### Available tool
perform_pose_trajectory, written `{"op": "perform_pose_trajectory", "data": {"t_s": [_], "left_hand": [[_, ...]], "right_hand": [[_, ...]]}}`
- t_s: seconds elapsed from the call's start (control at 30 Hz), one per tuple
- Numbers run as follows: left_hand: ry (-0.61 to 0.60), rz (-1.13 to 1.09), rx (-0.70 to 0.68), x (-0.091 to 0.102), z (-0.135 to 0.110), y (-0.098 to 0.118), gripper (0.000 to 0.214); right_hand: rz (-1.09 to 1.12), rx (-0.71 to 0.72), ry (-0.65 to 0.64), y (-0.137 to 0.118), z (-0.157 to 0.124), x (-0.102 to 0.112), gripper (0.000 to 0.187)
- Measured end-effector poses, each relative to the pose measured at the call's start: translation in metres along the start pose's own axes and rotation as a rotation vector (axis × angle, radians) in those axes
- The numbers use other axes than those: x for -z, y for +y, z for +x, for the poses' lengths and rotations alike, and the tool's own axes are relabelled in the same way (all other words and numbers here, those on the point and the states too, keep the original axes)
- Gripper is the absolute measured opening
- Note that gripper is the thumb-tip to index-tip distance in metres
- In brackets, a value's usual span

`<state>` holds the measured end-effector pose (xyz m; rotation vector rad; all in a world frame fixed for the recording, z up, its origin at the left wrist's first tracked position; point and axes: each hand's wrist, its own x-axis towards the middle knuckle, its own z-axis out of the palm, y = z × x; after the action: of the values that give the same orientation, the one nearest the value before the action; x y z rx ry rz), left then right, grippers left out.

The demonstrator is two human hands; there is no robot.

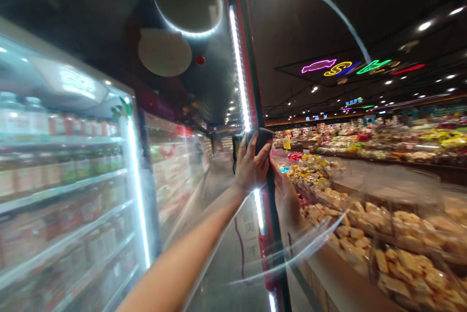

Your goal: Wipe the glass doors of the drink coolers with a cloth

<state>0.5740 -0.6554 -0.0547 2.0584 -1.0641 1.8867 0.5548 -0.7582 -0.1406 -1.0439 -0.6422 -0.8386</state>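
A glass cooler door (250, 54) stands swung out in front of me, with a dark frame and a bright light strip along its edge. My left hand (252, 163) reaches across its inner side, fingers curled over a dark blocky object (264, 137) at the frame. What this object is, I cannot make out. On the outer side, my right hand (286, 197) lies against the door's edge at about the same height. Its fingertips are partly hidden by the frame, and motion smears both forearms.
Left of the door, a lit cooler (127, 180) holds rows of blurred bottles (34, 112). To the right, clear bins of wrapped snacks (412, 268) stand close to my right arm. An aisle floor (219, 190) runs away behind the glass. Neon signs (337, 68) hang overhead.
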Motion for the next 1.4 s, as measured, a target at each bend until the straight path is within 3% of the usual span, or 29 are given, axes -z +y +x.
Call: {"op": "perform_pose_trajectory", "data": {"t_s": [0.13, 0.23, 0.33, 0.43, 0.53, 0.6, 0.83, 0.97, 1.07, 1.17, 1.27, 1.4], "left_hand": [[-0.052, 0.020, 0.005, -0.005, -0.057, 0.019, 0.054], [-0.067, 0.051, -0.013, -0.008, -0.084, 0.025, 0.056], [-0.099, 0.086, -0.044, -0.006, -0.071, 0.015, 0.058], [-0.127, 0.121, -0.020, 0.003, -0.021, -0.008, 0.062], [-0.068, 0.195, 0.134, 0.014, 0.029, -0.030, 0.063], [-0.030, 0.246, 0.210, 0.020, 0.038, -0.036, 0.061], [-0.116, 0.326, 0.134, 0.021, -0.036, -0.022, 0.074], [-0.216, 0.344, 0.046, 0.033, -0.024, -0.037, 0.076], [-0.169, 0.355, 0.142, 0.039, -0.013, -0.044, 0.074], [-0.112, 0.339, 0.193, 0.032, -0.031, -0.034, 0.070], [-0.130, 0.323, 0.096, 0.025, -0.053, -0.024, 0.068], [-0.169, 0.350, 0.091, 0.037, -0.037, -0.039, 0.068]], "right_hand": [[0.042, -0.032, 0.049, 0.005, -0.010, 0.004, 0.054], [0.068, -0.055, 0.084, 0.003, -0.010, 0.009, 0.058], [0.015, -0.037, 0.133, -0.008, -0.002, 0.013, 0.056], [-0.119, 0.059, 0.137, -0.027, 0.009, 0.011, 0.052], [-0.213, 0.154, 0.092, -0.045, 0.015, 0.006, 0.046], [-0.272, 0.197, 0.045, -0.051, 0.016, 0.007, 0.042], [-0.417, 0.332, -0.061, -0.057, 0.019, 0.015, 0.037], [-0.481, 0.422, -0.104, -0.067, 0.031, 0.000, 0.035], [-0.576, 0.515, -0.149, -0.070, 0.036, -0.009, 0.035], [-0.654, 0.551, -0.173, -0.067, 0.033, -0.008, 0.035], [-0.689, 0.533, -0.199, -0.063, 0.029, -0.006, 0.035], [-0.719, 0.511, -0.225, -0.062, 0.028, -0.004, 0.035]]}}
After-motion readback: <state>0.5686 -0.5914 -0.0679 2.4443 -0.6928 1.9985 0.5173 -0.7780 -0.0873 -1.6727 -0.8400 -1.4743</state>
